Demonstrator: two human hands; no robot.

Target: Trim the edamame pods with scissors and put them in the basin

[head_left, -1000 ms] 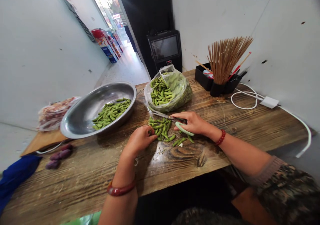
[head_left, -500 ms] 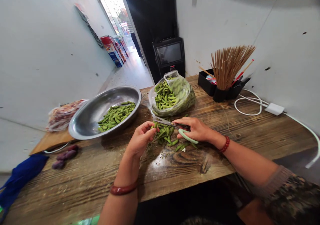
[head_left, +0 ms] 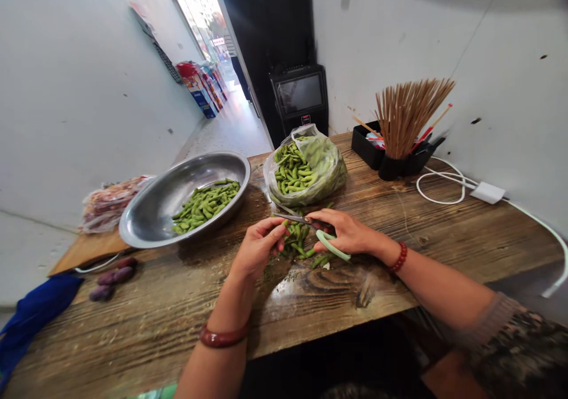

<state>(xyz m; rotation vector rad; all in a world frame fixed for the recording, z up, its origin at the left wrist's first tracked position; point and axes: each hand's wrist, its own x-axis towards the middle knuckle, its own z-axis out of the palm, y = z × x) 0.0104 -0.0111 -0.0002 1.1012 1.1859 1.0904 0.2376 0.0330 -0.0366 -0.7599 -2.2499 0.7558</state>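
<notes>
Plenty of room along the near left of the brown wooden surface point(head_left: 151, 334), and more open wood right of the bulging clear plastic bag point(head_left: 332, 165) of green pods point(head_left: 293, 171). Bag to oval silver metal basin point(head_left: 148, 203) is a tight gap though. Far right, tall thin brown sticks point(head_left: 407, 118) and a boxy white cable adapter point(head_left: 487, 192) block things.

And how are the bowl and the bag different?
The bowl is shiny metal; the bag is see-through plastic. The bowl is wider and smooth; the bag is smaller and crumpled. The bag looks fuller than the bowl. Both hold green pods.
</notes>
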